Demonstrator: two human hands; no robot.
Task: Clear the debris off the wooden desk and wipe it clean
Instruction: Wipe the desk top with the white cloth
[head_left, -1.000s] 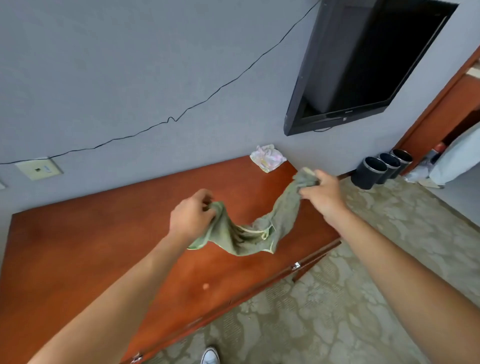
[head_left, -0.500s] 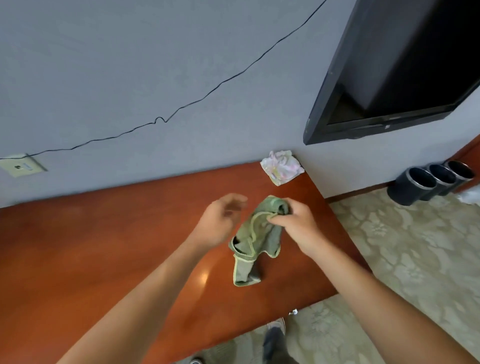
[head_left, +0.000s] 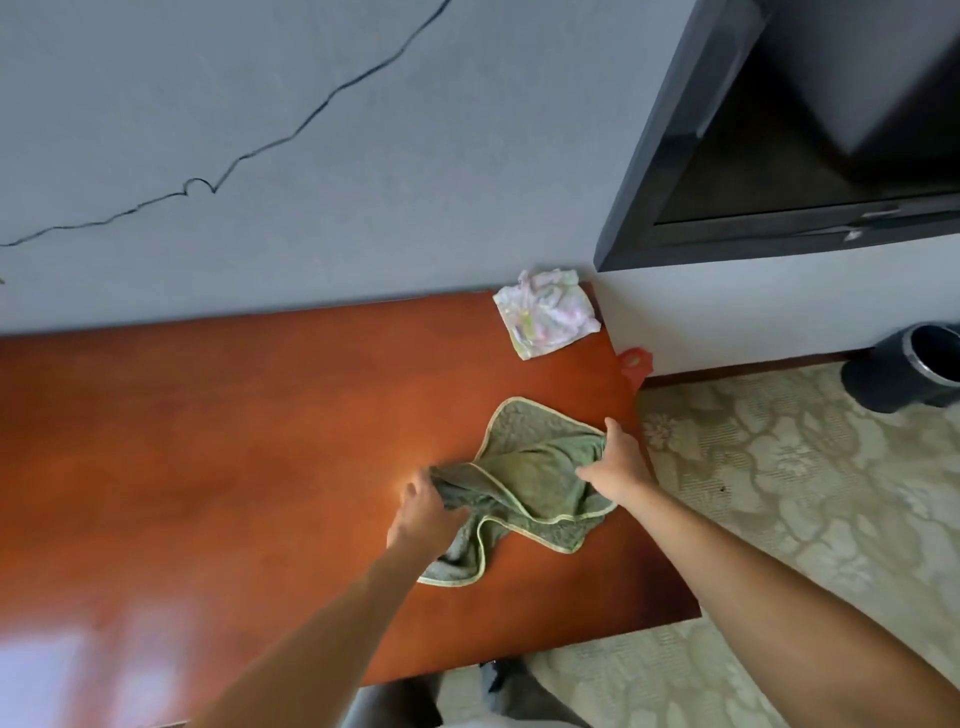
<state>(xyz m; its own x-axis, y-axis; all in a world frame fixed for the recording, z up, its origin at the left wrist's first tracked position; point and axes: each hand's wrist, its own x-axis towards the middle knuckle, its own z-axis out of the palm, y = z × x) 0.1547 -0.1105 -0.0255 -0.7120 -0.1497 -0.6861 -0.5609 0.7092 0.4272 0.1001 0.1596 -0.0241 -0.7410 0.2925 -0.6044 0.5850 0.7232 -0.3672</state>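
A green cloth (head_left: 524, 475) with a pale yellow hem lies partly spread on the right part of the reddish wooden desk (head_left: 218, 441). My left hand (head_left: 423, 512) grips the cloth's left, bunched edge. My right hand (head_left: 615, 462) holds its right edge near the desk's right side. A crumpled white cloth or paper with pink and yellow marks (head_left: 545, 312) lies at the desk's back right corner, against the wall.
A black TV (head_left: 789, 135) hangs on the grey wall above the desk's right end. A small red tag (head_left: 635, 364) sticks out beside the desk's right edge. A dark round bin (head_left: 919, 364) stands on the patterned carpet (head_left: 779, 493) at right.
The cloth went from hanging stretched between both hands, to bunched in my right hand, to laid on the desk. My left hand has taken hold of it again and both hands pull it apart.
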